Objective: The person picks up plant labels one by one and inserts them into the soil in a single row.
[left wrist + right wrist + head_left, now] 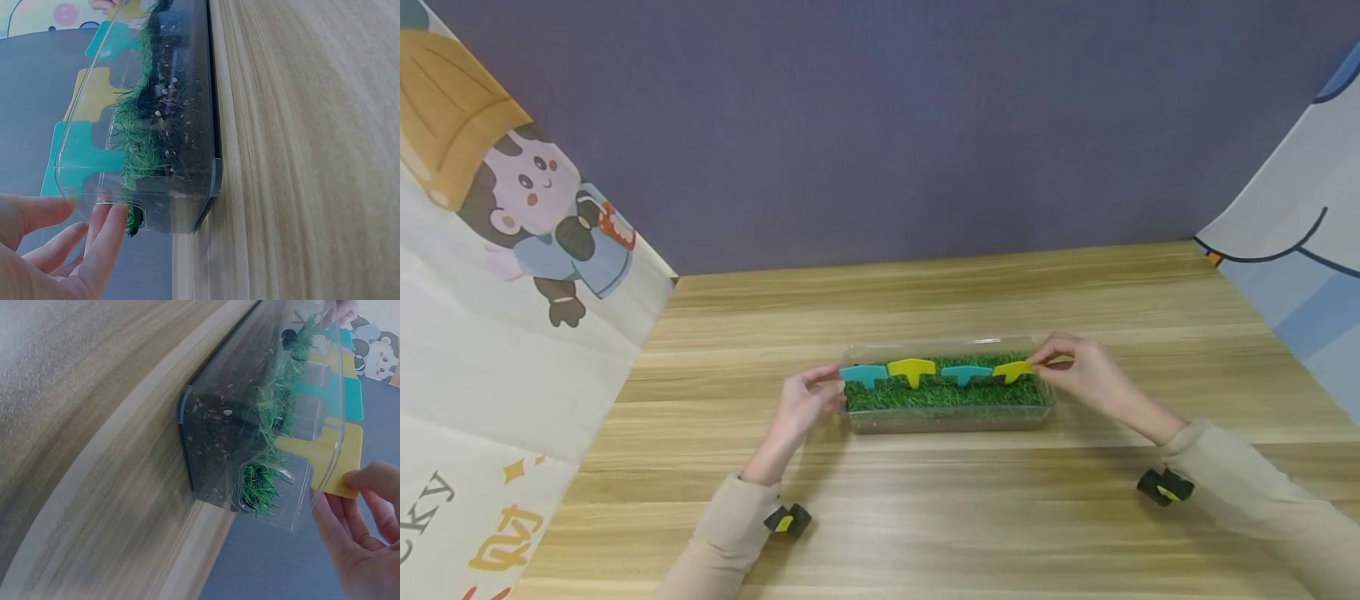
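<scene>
A clear plastic planter box (951, 421) holds dark soil and green grass (947, 396). Four T-shaped plant labels stand along it: a teal plant label (863, 374) at the left end, a yellow one (912, 369), a second teal one (967, 372), and a yellow plant label (1012, 369) at the right end. My right hand (1086, 372) pinches that end yellow label at its outer edge between thumb and fingers. At the box's left end, my left hand (802, 407) has its fingers apart, tips right at the box corner and the teal label's outer edge.
The box stands on a wood-grain table (925, 508). A dark blue-grey panel (887, 133) rises along the back edge. Cartoon-printed white sheets flank the left (490, 358) and right sides. Each wrist carries a small black camera (787, 521).
</scene>
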Demonstrator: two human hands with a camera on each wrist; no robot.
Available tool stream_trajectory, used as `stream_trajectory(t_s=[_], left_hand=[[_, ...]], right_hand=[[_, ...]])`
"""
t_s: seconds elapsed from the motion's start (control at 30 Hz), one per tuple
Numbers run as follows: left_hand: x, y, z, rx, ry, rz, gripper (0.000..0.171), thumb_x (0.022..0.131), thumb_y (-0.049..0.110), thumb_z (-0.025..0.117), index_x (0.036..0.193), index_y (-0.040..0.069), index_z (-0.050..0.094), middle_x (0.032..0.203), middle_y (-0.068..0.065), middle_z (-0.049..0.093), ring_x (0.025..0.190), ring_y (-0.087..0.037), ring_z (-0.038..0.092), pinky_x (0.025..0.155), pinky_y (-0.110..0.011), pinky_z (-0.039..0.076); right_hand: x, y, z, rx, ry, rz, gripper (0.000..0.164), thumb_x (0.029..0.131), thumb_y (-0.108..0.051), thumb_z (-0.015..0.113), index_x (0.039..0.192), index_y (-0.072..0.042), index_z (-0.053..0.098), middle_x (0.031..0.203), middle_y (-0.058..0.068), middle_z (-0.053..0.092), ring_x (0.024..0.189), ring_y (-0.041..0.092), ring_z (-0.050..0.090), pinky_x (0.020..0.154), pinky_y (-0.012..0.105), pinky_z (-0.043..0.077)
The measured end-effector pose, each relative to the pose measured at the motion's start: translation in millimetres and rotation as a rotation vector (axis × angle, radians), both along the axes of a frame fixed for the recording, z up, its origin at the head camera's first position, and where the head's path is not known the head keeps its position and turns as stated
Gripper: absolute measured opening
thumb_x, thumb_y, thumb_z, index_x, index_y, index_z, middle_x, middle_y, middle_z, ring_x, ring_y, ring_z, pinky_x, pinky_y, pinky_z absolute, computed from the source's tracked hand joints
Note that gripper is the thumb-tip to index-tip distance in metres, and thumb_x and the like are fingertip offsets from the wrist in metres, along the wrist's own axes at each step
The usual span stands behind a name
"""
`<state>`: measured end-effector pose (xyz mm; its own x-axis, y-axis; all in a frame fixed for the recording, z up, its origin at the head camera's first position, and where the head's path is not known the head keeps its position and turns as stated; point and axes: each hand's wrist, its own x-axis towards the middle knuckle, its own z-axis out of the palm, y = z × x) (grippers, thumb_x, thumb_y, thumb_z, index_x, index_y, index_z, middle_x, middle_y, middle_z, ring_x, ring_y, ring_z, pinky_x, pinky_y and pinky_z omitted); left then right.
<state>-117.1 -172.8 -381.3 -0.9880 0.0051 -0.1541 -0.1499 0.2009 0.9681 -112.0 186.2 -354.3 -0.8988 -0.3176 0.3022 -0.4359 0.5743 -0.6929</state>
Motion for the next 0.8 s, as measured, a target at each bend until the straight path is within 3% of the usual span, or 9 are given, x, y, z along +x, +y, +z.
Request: stream_trajectory(t_s=[0.23,0.4,0.63,0.8], left_hand=[[0.4,0.3,0.8,0.006,-0.006,0.003,0.035,0.081,-0.002,0.057,0.116,-0.003,0.054,0.110,-0.021,0.056,0.079,-0.024,0.063,0.072,-0.032,0.055],[1.1,-1.1,2.2,0.012,-0.013,-0.002,0.035,0.081,-0.001,0.057,0.116,-0.004,0.054,0.110,-0.022,0.056,0.082,-0.029,0.062,0.075,-0.036,0.054],[2.0,-5.3,2.3,0.041,0.064,-0.057,0.035,0.079,0.004,0.062,0.112,-0.004,0.056,0.102,-0.018,0.061,0.075,-0.023,0.064,0.069,-0.032,0.056],[-3.7,-8.2,3.0,-0.022,0.007,-0.088,0.036,0.080,0.003,0.060,0.116,-0.002,0.054,0.109,-0.020,0.058,0.079,-0.027,0.063,0.072,-0.034,0.055]], right_hand=[[1.0,-1.4,-0.7,-0.006,0.011,0.000,0.014,0.073,0.014,0.060,0.080,0.003,0.063,0.081,0.009,0.060,0.076,0.000,0.056,0.067,0.023,0.056],[1.9,-2.5,-2.2,0.011,0.025,-0.025,0.014,0.072,0.012,0.060,0.082,0.003,0.062,0.083,0.010,0.060,0.077,-0.002,0.054,0.067,0.023,0.055],[2.4,-1.8,-2.2,0.043,0.093,-0.032,0.017,0.070,0.014,0.061,0.082,0.002,0.063,0.081,0.007,0.061,0.076,-0.003,0.053,0.066,0.023,0.055],[4.2,-1.4,1.1,0.032,0.109,-0.012,0.020,0.069,0.016,0.061,0.083,0.002,0.063,0.083,0.008,0.061,0.076,-0.002,0.055,0.067,0.021,0.055]])
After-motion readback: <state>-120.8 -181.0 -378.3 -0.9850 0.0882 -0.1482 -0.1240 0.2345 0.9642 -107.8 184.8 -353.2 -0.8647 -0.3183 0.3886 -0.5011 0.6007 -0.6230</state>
